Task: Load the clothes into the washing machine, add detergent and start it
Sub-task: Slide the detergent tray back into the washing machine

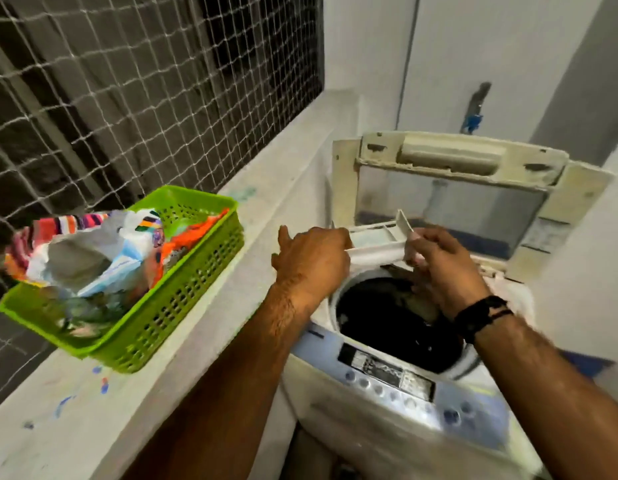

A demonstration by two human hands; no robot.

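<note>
White plastic is what both hands are on: the detergent drawer (376, 245) at the back rim of the washing machine (387, 427). The left hand (309, 259) holds the drawer's left end, with the fingers bent over the far side and the thumb sticking up. The right hand (439, 268) holds the right end, fingers curled near a small flap that stands up from the drawer. The picture is a bit blurry, so I cannot tell just how tight each hold is.

The drawer looks light and stiff, like a thin plastic box. It could be slippery if soap or water is on it. I think it is best held at both ends, as now, and kept flat so nothing tips out. The little flap looks thin and might snap, so it is not a good place to pull.

Just under the hands is the round tub (397, 320). It is dark inside, and something dark lies in it, most likely clothes. They should be soft and floppy, and heavy once wet. Behind the hands the lid (456, 188) stands open. Nearer the person than the hands is the button panel (397, 379).

Well off to the left of the left hand, a green basket (183, 303) sits on the ledge (183, 375). Bright striped cloth (54, 226) and a crinkly bag (93, 261) are in it. I cannot tell if the bag has the detergent.
</note>
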